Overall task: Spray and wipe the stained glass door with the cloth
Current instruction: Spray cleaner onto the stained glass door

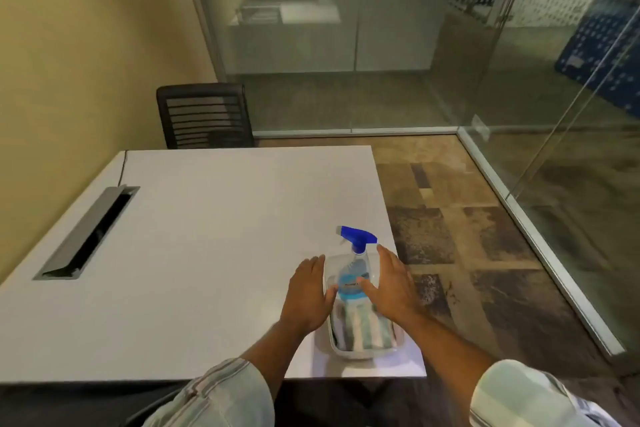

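Rolled sleeves [221, 395] frame two bare forearms reaching forward over the near right corner of a white table [207, 236]. Left hand [306, 298] lies flat against the left wall of a clear tub [367, 352], fingers straight, thumb at the rim. Right hand [391, 288] flanks the right wall, fingers extended, thumb touching the spray bottle [356, 263] standing in the tub's far end. Neither hand has closed on anything. Nearer in the tub lies the folded cloth [363, 326]. To the right stands the glass door [571, 149].
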Tool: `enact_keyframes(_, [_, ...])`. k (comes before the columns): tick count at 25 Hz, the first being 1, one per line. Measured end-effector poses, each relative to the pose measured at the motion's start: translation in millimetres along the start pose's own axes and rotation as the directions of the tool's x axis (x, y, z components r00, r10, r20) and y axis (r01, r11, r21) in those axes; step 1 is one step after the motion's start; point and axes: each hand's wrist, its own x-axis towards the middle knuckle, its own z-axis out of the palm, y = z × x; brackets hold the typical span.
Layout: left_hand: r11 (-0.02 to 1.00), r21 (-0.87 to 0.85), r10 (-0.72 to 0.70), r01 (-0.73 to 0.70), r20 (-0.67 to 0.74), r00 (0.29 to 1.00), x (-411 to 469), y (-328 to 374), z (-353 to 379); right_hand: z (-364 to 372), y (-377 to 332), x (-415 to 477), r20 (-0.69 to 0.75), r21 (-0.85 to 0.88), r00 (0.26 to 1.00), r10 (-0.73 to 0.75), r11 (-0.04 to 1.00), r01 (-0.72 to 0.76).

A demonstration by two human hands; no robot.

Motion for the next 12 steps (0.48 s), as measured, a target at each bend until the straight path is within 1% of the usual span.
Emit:
enact_keyframes(1, [0.996, -0.089, -0.011, 0.01, -0.016, 1.0, 7.2, 2.4, 0.6, 0.3, 2.2, 10.5, 0.012, 0.07, 1.0, 0.002, 0.998, -0.003])
enact_keyframes(2, [0.985, -0.17, -0.038, 0.036, -0.008, 0.999, 14.2, 6.2, 1.1, -2.6, 2.5, 18.8, 0.055, 0.129, 0.998, 0.017, 0.991, -0.024])
enact_keyframes(3, [0.978, -0.2, -0.055, 0.053, -0.003, 0.998, 19.2, 9.7, 2.2, -3.9, 2.9, 26.6, 0.089, 0.158, 0.996, 0.025, 0.987, -0.039])
enact_keyframes(6, [0.974, -0.208, -0.093, 0.095, 0.02, 0.995, 31.0, 21.2, 4.6, -3.1, 1.6, 45.5, 0.169, 0.233, 0.985, 0.028, 0.97, -0.067])
enact_keyframes(9, [0.975, -0.194, -0.105, 0.112, 0.045, 0.993, 37.5, 23.6, 9.0, -1.4, 1.8, 59.0, 0.235, 0.25, 0.972, 0.017, 0.965, -0.077])
enact_keyframes(12, [0.973, -0.193, -0.119, 0.129, 0.06, 0.991, 39.6, 21.7, 8.0, -5.2, -0.7, 65.4, 0.282, 0.341, 0.959, 0.015, 0.933, -0.115])
